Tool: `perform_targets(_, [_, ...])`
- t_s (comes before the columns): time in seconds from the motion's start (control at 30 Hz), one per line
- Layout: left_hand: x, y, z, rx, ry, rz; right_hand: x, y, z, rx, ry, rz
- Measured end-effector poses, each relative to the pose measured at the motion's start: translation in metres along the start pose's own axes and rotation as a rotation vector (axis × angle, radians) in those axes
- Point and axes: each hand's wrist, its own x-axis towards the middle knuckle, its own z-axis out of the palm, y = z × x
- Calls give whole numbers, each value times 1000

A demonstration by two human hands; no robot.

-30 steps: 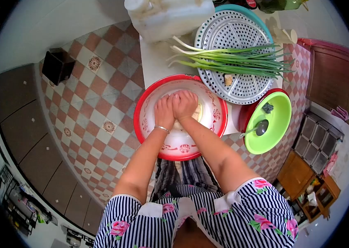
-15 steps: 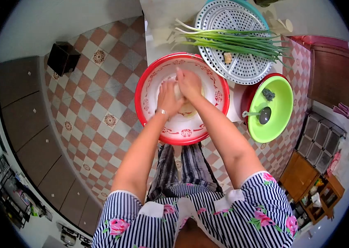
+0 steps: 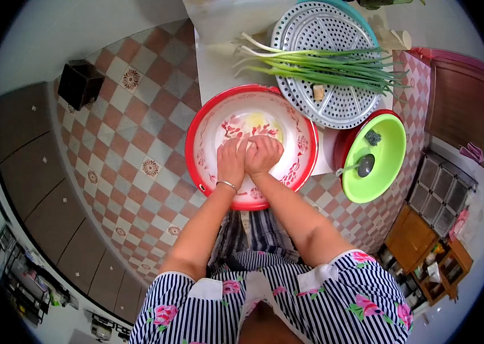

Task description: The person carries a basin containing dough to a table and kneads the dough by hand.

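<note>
Head view: the left hand (image 3: 232,160) and right hand (image 3: 265,153) are now side by side, fingers curled, nearer the body than a moment ago, baring the red print (image 3: 235,128) in the enamel basin (image 3: 190,143). They seem to press down; the dough, visible between them earlier, is hidden, probably beneath.

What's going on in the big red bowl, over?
Left hand, right hand: side by side inside red-rimmed basin. Anything under them: hidden. Scallions: on holed metal tray, clear of both hands. Over.
</note>
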Motion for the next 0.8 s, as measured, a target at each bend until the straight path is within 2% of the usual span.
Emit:
perform_targets(0.07, [19, -4, -3, -18, 52, 31, 13, 5, 9, -16, -52, 9])
perform_targets(0.17, [43, -11, -4, -68, -82, -50, 33, 6, 23, -40, -150, 43])
perform_targets(0.27, [64, -18, -3, -6, 7, -7, 58, 7, 38, -44, -182, 19])
perform_targets(0.5, [98, -27, -1, -95, -99, -65, 93, 1, 58, -25, -210, 93])
perform_targets(0.57, [99, -23, -1, -83, -56, -73, 96, 2, 58, -2, -183, 95])
perform_targets(0.7, [95, -14, -9, -106, -136, -142, 96, -3, 48, -58, -332, 245])
perform_targets(0.73, [82, -3, -15, -111, -69, -131, 99, -3, 38, -34, -472, 324])
perform_targets(0.8, [47, 18, -45, -239, -93, -110, 93, -3, 4, 30, -484, 361])
